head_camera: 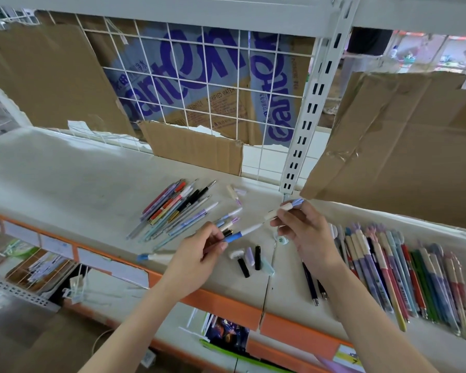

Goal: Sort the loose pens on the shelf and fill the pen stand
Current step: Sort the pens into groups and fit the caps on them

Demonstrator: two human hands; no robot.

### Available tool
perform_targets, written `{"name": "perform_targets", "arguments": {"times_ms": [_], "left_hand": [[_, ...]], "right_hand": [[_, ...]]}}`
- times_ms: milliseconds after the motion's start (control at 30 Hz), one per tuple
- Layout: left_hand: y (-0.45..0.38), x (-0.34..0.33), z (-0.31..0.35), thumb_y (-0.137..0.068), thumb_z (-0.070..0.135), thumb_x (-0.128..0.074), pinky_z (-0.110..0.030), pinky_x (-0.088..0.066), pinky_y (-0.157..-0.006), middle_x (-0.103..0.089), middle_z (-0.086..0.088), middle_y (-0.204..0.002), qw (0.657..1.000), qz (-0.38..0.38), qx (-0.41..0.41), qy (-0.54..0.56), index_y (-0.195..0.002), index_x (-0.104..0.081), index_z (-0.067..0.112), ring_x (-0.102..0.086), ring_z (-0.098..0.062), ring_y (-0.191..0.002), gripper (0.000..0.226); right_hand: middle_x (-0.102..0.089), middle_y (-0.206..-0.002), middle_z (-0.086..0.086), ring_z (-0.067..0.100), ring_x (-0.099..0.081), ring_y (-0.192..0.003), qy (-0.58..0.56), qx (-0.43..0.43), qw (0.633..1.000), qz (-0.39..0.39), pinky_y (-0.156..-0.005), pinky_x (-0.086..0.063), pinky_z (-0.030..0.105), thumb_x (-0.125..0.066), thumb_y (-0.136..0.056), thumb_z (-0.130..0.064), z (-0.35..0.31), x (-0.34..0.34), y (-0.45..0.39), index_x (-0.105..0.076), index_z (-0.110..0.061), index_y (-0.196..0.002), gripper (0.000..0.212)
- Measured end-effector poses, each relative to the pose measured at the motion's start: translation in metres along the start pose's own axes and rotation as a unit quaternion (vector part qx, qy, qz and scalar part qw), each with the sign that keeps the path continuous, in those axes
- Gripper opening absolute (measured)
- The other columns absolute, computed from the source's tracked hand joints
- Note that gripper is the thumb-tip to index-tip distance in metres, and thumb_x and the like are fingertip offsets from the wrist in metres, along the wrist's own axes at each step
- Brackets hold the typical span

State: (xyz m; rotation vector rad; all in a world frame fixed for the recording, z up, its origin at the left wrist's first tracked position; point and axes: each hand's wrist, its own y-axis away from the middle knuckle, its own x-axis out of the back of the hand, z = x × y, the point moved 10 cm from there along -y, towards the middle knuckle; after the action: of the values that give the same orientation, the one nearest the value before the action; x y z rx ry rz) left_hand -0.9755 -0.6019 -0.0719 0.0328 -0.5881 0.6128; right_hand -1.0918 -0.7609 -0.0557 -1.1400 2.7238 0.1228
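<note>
Pinching a blue pen in the left hand, pinching its cap in the right hand, just above the shelf, probably readying to cap it. Lying beside: loose pens, sorted pens. Not seeing any stand.

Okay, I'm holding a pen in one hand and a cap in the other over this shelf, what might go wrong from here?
The loose caps lie close to the shelf's front edge; a brush from either wrist could knock them off. The cap in your right hand may not match the pen in your left hand. No pen stand is in view, so sorted pens could get mixed up again.
</note>
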Motion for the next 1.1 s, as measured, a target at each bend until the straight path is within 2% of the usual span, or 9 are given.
{"name": "perform_targets", "arguments": {"times_ms": [367,433,500,633,733,833,933,1000,1100], "left_hand": [[0.003,0.000,0.000,-0.093,0.017,-0.055,-0.046,-0.045,-0.066,-0.057,-0.007,-0.070,1.000,-0.006,0.009,0.013,-0.085,-0.050,0.024,-0.055,-0.030,-0.068,0.011],[0.003,-0.003,0.003,-0.093,0.016,-0.055,-0.041,-0.044,-0.062,-0.056,-0.002,-0.068,1.000,-0.009,0.008,0.013,-0.085,-0.050,0.024,-0.052,-0.025,-0.064,0.012],[0.001,-0.006,0.006,-0.093,0.016,-0.055,-0.030,-0.040,-0.059,-0.054,0.006,-0.065,1.000,-0.010,0.007,0.011,-0.083,-0.051,0.025,-0.047,-0.011,-0.059,0.014],[-0.001,-0.017,0.004,-0.093,0.007,-0.053,-0.015,-0.038,-0.058,-0.055,0.011,-0.060,0.995,-0.017,0.059,0.082,-0.080,-0.057,0.020,-0.048,0.000,-0.056,0.019],[0.005,-0.026,-0.006,-0.092,0.002,-0.052,-0.018,-0.031,-0.052,-0.053,0.004,-0.059,0.977,-0.002,0.118,0.177,-0.077,-0.056,0.014,-0.042,0.002,-0.045,0.020],[0.006,-0.033,-0.001,-0.092,0.006,-0.054,-0.022,-0.032,-0.054,-0.061,0.009,-0.063,0.981,-0.005,0.107,0.161,-0.076,-0.057,0.016,-0.046,0.003,-0.048,0.019],[-0.004,-0.034,0.010,-0.092,0.011,-0.057,-0.018,-0.043,-0.059,-0.066,0.013,-0.068,0.991,-0.027,0.077,0.108,-0.077,-0.059,0.021,-0.057,0.000,-0.057,0.018],[-0.014,-0.020,0.004,-0.092,0.020,-0.056,-0.018,-0.046,-0.062,-0.067,0.012,-0.075,0.998,-0.008,0.064,0.025,-0.083,-0.061,0.022,-0.060,-0.001,-0.062,0.011],[-0.027,0.020,-0.020,-0.093,0.018,-0.055,-0.025,-0.044,-0.062,-0.063,0.007,-0.079,0.990,0.068,0.060,-0.104,-0.090,-0.061,0.015,-0.059,-0.010,-0.064,0.008]], "right_hand": [[-0.066,-0.072,0.005,0.016,-0.065,-0.069,0.003,-0.022,1.000,-0.018,-0.057,-0.046,0.023,-0.052,-0.091,0.004,0.006,-0.004,0.002,-0.056,-0.001,-0.093,0.007],[-0.065,-0.071,0.004,0.016,-0.066,-0.070,0.016,-0.037,0.998,-0.048,-0.057,-0.046,0.022,-0.053,-0.090,0.004,0.013,-0.015,0.006,-0.057,-0.002,-0.092,0.008],[-0.066,-0.074,0.006,0.017,-0.067,-0.072,0.014,-0.053,0.996,-0.065,-0.058,-0.046,0.022,-0.053,-0.090,0.003,0.022,-0.025,0.011,-0.056,-0.002,-0.090,0.006],[-0.069,-0.092,0.021,0.017,-0.067,-0.073,-0.039,-0.059,0.996,-0.049,-0.054,-0.046,0.020,-0.050,-0.093,-0.003,0.030,-0.034,0.016,-0.052,-0.002,-0.088,0.006],[-0.070,-0.089,0.021,0.016,-0.066,-0.069,-0.030,-0.050,0.997,-0.052,-0.053,-0.043,0.019,-0.050,-0.094,-0.006,0.032,-0.033,0.016,-0.051,-0.002,-0.089,0.007],[-0.071,-0.081,0.012,0.013,-0.062,-0.061,-0.003,-0.044,0.998,-0.039,-0.052,-0.041,0.021,-0.050,-0.095,-0.006,0.031,-0.028,0.016,-0.050,-0.001,-0.090,0.007],[-0.066,-0.063,0.003,0.008,-0.053,-0.049,0.041,-0.022,0.999,-0.001,-0.049,-0.040,0.018,-0.051,-0.094,-0.004,0.018,-0.019,0.009,-0.049,0.000,-0.091,0.006],[-0.059,-0.060,0.006,0.006,-0.044,-0.044,0.129,0.006,0.991,0.039,-0.047,-0.038,0.015,-0.054,-0.094,-0.007,0.004,-0.004,0.001,-0.050,-0.002,-0.095,0.006],[-0.054,-0.061,0.003,0.009,-0.046,-0.050,0.374,0.027,0.925,0.065,-0.050,-0.036,0.012,-0.057,-0.093,-0.020,-0.009,0.024,-0.008,-0.049,-0.015,-0.108,0.018]]}}
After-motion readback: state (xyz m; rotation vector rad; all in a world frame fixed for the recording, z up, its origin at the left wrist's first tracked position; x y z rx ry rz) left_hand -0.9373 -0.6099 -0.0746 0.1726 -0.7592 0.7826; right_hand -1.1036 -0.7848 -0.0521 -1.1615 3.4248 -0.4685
